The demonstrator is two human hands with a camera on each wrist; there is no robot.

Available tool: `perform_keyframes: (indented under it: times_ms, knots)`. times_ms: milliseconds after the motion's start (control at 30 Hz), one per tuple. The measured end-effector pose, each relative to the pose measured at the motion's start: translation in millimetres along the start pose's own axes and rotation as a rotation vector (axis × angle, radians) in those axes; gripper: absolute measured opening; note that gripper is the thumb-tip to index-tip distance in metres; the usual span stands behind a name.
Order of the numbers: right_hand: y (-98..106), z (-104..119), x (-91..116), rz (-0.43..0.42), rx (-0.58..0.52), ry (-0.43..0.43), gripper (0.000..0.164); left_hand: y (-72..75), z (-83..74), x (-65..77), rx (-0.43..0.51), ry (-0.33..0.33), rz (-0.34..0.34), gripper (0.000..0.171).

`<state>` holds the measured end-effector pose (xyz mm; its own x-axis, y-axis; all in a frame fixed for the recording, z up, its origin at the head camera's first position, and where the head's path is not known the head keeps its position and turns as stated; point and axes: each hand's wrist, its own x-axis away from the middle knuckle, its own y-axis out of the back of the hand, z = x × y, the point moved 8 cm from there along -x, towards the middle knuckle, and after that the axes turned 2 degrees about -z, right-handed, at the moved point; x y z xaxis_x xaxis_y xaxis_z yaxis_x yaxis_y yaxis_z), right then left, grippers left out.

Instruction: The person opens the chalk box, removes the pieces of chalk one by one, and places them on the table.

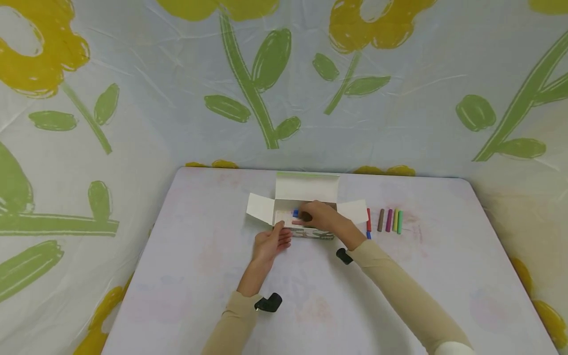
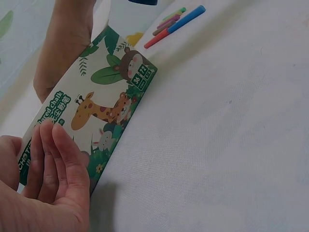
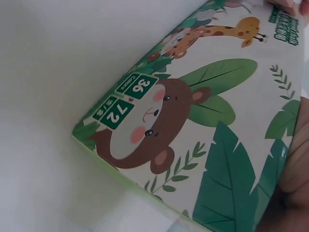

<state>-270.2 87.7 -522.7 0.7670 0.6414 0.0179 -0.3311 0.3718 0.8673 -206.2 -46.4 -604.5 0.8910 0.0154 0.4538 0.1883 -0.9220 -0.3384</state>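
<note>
A white chalk box (image 1: 314, 233) with printed animals stands on the table, its flaps folded out. My left hand (image 1: 268, 242) holds its near wall, the thumb at the rim and the fingers against the printed front (image 2: 108, 108). Inside the box my right hand (image 1: 323, 216) has its fingers curled down among chalk. A blue chalk piece (image 1: 296, 213) and a reddish-brown chalk stick (image 1: 298, 223) show beside those fingers, whose tips are hidden. In the right wrist view the printed box front (image 3: 231, 159) fills most of the picture.
To the right of the box lie a red chalk stick (image 1: 369, 220), a blue one (image 1: 369, 235) at its end, and brown (image 1: 380, 220), purple (image 1: 389, 220), yellow (image 1: 395, 220) and green (image 1: 400, 222) sticks. A flower-printed cloth (image 1: 177, 98) hangs behind the table (image 1: 199, 276).
</note>
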Motion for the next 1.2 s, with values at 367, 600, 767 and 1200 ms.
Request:
perform_keyframes:
  times_ms: [367,600,767,1200]
  knots:
    - [9,-1,10,-0.023,-0.033,0.034,0.007,-2.1,-2.1,4.7,-0.01,-0.017,0.012,0.037]
    - [27,-6,29,-0.056,-0.2,0.051,0.017,-1.5,-1.5,4.5,-0.009,-0.011,0.011,0.036]
    - [50,-9,45,-0.107,-0.32,0.008,0.024,-0.8,-3.0,5.0,-0.012,-0.014,0.01,0.037]
    - [86,-42,89,-0.184,-0.519,-0.197,0.035,-0.5,-3.7,6.1,-0.022,-0.01,0.017,0.036]
